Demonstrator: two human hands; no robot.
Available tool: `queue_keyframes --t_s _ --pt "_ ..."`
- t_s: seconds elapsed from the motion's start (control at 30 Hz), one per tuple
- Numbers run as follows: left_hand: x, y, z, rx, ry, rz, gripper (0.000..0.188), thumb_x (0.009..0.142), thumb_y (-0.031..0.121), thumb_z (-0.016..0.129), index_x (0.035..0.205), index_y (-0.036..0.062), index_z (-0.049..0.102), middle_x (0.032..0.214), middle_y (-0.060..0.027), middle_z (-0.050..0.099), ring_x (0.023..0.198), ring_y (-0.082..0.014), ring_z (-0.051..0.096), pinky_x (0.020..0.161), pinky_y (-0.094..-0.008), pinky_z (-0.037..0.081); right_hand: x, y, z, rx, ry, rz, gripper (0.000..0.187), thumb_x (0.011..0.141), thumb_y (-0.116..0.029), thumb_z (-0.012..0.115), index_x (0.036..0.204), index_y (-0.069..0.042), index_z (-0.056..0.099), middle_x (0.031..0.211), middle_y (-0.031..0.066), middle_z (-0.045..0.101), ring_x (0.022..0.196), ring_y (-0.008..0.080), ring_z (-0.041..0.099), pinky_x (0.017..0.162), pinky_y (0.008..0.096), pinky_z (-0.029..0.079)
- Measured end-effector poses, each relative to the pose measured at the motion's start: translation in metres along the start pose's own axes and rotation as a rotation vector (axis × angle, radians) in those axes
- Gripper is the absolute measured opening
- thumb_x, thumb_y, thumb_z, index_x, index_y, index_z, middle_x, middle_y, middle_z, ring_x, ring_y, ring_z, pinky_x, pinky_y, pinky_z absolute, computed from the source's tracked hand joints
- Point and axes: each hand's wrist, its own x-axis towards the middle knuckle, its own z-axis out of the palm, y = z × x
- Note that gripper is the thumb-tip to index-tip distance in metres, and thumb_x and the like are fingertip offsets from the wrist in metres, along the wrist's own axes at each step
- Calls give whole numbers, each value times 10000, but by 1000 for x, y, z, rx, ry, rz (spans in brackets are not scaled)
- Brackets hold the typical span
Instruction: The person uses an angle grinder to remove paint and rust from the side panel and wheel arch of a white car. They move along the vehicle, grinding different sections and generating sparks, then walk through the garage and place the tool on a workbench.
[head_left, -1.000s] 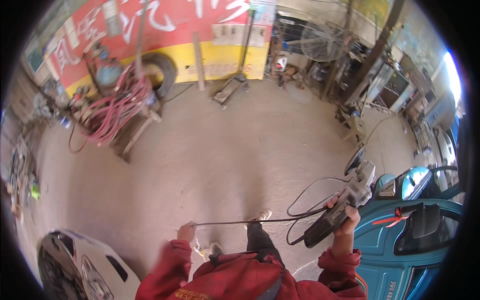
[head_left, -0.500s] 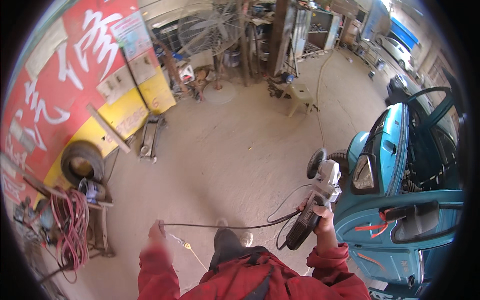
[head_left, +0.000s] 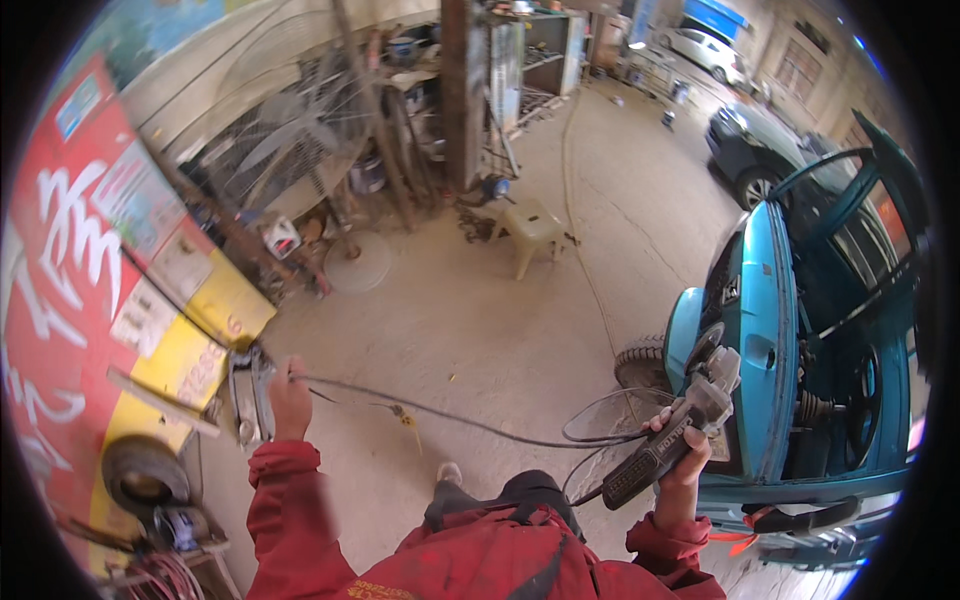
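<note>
My right hand (head_left: 688, 458) is wrapped round the black body of an angle grinder (head_left: 655, 462), held in front of me on the right. The grinder's silver head points up and away, with its round disc (head_left: 704, 350) close to the front of the turquoise vehicle. From the rear of the tool a dark power cable (head_left: 440, 413) loops and runs left across the front of me. Out on the left, my raised left hand (head_left: 290, 400) is closed on that cable, which hangs slightly slack between both hands. A thin yellowish cord (head_left: 408, 418) dangles near the cable.
The turquoise vehicle (head_left: 765, 330) with its front opened stands on the right. A stool (head_left: 530, 232) and a large pedestal fan (head_left: 295, 130) stand ahead. Left are a floor jack (head_left: 246, 400), a tyre (head_left: 143, 474) and a red-yellow sign board (head_left: 85, 270). A hose (head_left: 585, 265) crosses the floor.
My left hand has risen and moved forward, taking the cable with it. The view has turned to the right, and the grinder has moved right, nearer the vehicle's front.
</note>
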Motion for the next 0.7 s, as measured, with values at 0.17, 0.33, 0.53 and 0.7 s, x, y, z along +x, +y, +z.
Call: queue_keyframes --t_s 0.17,0.33,0.53,0.7 --pt "59 0 163 -179 28 -55 539 1058 332 466 690 -61 490 529 -73 441 526 -191 446 505 -386 336 83 4 -25 45 134 -42 551 742 -295 694 1179 -32 487 943 104 563 889 254 604 920 454 498" --pt "161 28 289 -130 42 -258 632 1056 401 452 665 -91 516 535 -141 469 510 -222 457 517 -415 344 206 1 -73 104 177 -34 542 747 -316 668 1174 -28 500 952 113 580 897 259 619 930 461 498" --pt "249 110 405 117 -238 138 489 992 375 547 828 -62 691 711 -300 602 709 -472 605 637 -504 454 344 -47 -110 157 247 42 473 738 -310 653 1071 8 546 938 133 607 887 272 629 946 467 496" --pt "299 152 486 385 -881 -115 374 896 380 686 923 12 742 734 -206 677 668 -344 662 616 -425 499 455 -92 -142 53 239 30 493 699 -265 688 1077 20 549 897 144 616 881 296 646 894 463 525"
